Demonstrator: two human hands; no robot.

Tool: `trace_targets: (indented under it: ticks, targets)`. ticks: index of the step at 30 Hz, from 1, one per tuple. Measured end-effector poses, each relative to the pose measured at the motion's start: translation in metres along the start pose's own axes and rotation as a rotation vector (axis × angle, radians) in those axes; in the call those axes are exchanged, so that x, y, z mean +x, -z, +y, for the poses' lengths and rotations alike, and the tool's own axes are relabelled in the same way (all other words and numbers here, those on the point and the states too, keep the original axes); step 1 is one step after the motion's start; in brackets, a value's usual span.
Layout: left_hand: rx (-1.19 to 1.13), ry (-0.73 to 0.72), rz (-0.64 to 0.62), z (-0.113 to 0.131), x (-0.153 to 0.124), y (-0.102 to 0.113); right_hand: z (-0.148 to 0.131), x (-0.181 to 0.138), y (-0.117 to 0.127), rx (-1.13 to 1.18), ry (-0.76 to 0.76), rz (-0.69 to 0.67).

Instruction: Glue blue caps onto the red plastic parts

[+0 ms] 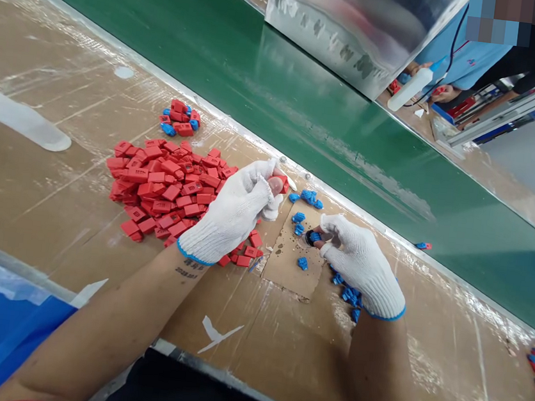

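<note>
Red plastic caps [165,192] lie heaped on the taped brown bench [30,199], just left of the person's left hand [234,213], close enough that a fresh one can be drawn without reaching. That gloved hand is raised a little off the bench with its grip clamped on a single red piece [280,183], pinched at the fingertips so that one end stays exposed toward the other hand. The right hand [359,262] rests lower, its grip closed on a small blue part [314,237] held over a square of cardboard [292,258] that seems to serve as a work pad; a few loose blue parts [300,220] sit on it and more lie under and beside the wrist [349,295]. A small mixed cluster of red and blue pieces [180,118] sits apart beyond the heap, near the edge of the green belt [262,77], probably kept separate from the raw stock. Across the belt, another person's hands [441,91] work by a white bottle [410,88].
</note>
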State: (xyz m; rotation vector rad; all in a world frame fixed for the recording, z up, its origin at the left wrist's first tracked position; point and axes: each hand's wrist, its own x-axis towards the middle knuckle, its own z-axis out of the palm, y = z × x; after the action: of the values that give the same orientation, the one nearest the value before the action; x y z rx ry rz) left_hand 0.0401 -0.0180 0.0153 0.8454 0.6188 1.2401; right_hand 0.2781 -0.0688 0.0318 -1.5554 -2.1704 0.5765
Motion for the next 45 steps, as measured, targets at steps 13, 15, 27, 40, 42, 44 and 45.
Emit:
trace_targets:
  ticks: [13,15,27,40,42,44,45]
  targets:
    - [-0.060,0.012,-0.002,-0.002,0.000,0.001,0.010,-0.006,0.010,-0.025,-0.113,0.015]
    - [-0.051,0.010,0.001,-0.002,0.001,0.001,0.011,-0.005,0.009,-0.027,-0.100,0.003]
    - [-0.026,0.036,0.014,0.000,0.001,-0.002,0.008,-0.005,0.007,-0.031,-0.133,-0.003]
    - [-0.041,0.136,-0.113,-0.014,-0.007,-0.010,-0.005,-0.018,0.026,0.563,0.081,0.375]
    - [-0.030,0.161,-0.160,-0.018,-0.014,-0.015,-0.012,-0.018,0.025,0.624,0.126,0.425]
    - [-0.032,0.204,-0.188,-0.021,-0.020,-0.019,-0.018,-0.017,0.023,0.662,0.152,0.451]
    - [-0.032,0.231,-0.196,-0.022,-0.023,-0.021,-0.020,-0.016,0.022,0.680,0.167,0.453]
